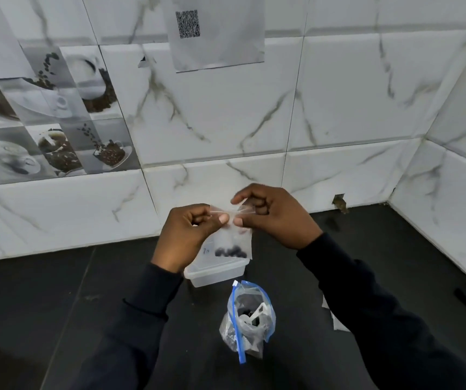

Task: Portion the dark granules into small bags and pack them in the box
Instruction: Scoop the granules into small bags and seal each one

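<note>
We've got the left grip (186,235) and right grip (276,218) both pinching the top of the bag (234,237), granules (230,251) hanging low, with the box (214,273) looking right underneath, toward the worktop (57,291) back edge.

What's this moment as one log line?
left hand pinches small bag top | right hand pinches same | dark granules at bottom | box on counter
</note>
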Motion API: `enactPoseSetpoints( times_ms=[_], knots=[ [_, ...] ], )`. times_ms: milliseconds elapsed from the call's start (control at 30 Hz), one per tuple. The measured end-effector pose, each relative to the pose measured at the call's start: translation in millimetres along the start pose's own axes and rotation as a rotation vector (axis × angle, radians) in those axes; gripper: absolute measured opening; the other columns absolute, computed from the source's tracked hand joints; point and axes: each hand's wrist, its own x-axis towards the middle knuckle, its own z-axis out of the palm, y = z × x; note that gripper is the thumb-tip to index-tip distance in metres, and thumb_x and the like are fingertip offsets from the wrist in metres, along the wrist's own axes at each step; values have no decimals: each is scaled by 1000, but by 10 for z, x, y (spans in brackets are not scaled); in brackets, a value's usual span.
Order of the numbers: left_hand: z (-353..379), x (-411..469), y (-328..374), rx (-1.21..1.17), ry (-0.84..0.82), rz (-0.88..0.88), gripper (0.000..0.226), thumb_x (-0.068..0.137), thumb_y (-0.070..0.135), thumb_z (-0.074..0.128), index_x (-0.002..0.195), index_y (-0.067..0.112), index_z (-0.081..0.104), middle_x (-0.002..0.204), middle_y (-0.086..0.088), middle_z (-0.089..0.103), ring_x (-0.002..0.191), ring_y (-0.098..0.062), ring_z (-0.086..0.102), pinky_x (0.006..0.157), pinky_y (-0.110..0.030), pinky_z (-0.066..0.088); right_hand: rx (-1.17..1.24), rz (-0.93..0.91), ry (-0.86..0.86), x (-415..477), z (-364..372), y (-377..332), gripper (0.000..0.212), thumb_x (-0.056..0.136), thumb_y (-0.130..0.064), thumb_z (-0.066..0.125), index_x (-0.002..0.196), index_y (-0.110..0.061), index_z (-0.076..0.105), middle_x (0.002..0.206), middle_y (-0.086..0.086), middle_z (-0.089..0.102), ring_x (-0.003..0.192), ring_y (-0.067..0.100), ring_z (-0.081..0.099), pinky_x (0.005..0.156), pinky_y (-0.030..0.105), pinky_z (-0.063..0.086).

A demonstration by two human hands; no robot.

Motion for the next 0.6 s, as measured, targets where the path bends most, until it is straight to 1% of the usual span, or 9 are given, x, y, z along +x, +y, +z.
enactPoseSetpoints(
  times_ms=[67, 100, 133, 200, 267, 367, 467, 533, 600],
  knots=[
    [55, 15, -5, -23, 21, 20, 8, 87, 10, 72, 86, 4, 77, 71, -2, 76, 59, 1, 60, 56, -10, 43, 57, 43, 49, 22, -19, 53, 40, 78, -8, 80, 115, -16, 66, 88, 21, 72, 80, 29, 73, 76, 41, 58],
    [85, 20, -17, -39, 35, 24, 8, 88, 10, 72, 85, 5, 76, 68, 0, 74, 58, 0, 59, 55, -12, 43, 98, 82, 72, 11, -20, 121, 40, 78, -11, 81, 115, -17, 67, 89, 24, 72, 80, 27, 71, 75, 41, 57],
    [131, 21, -27, -48, 49, 25, 9, 88, 11, 71, 83, 6, 76, 64, 2, 73, 57, -1, 57, 54, -13, 42, 142, 122, 92, -29, -16, 201, 34, 79, -13, 80, 112, -14, 70, 90, 26, 72, 78, 26, 68, 73, 40, 56],
    [236, 2, -114, -56, 83, 8, 12, 90, 14, 70, 82, 5, 75, 61, 2, 68, 56, -5, 53, 51, -16, 42, 240, 195, 142, -156, 51, 394, 19, 84, -15, 76, 96, -1, 73, 84, 25, 71, 73, 28, 61, 67, 35, 52],
    [424, -44, -296, -86, 81, -22, 19, 91, 15, 68, 83, -2, 71, 60, -4, 63, 54, -9, 48, 49, -19, 41, 292, 258, 247, -366, 92, 625, 22, 88, -14, 71, 87, 8, 70, 75, 22, 66, 66, 27, 56, 58, 30, 49],
    [841, -213, -609, -126, -8, -108, 32, 95, 17, 64, 73, -7, 59, 59, -7, 51, 55, -12, 45, 51, -26, 38, 232, 310, 381, -802, 84, 934, 23, 91, -13, 68, 79, 7, 68, 65, 12, 61, 57, 18, 53, 48, 24, 46],
    [1366, -379, -918, -84, -87, -209, 34, 95, 13, 61, 61, 9, 59, 56, 0, 54, 56, -6, 48, 53, -25, 43, 125, 413, 509, -1346, -53, 1270, 22, 90, -16, 69, 75, -1, 70, 62, 3, 62, 56, 12, 54, 51, 25, 44],
    [1709, -484, -1108, -47, -188, -271, 32, 91, 26, 61, 66, 8, 64, 61, -3, 61, 61, -6, 52, 57, -30, 48, 108, 492, 568, -1738, -164, 1506, 24, 91, -18, 69, 74, -1, 69, 60, 2, 62, 55, 12, 54, 51, 26, 44],
    [2102, -589, -1320, 42, -368, -332, 35, 82, 46, 61, 71, 14, 71, 62, 2, 66, 59, -7, 57, 55, -28, 48, 96, 594, 658, -2142, -300, 1753, 26, 90, -16, 69, 69, -1, 67, 57, 3, 61, 54, 14, 56, 50, 26, 45]
  ],
)
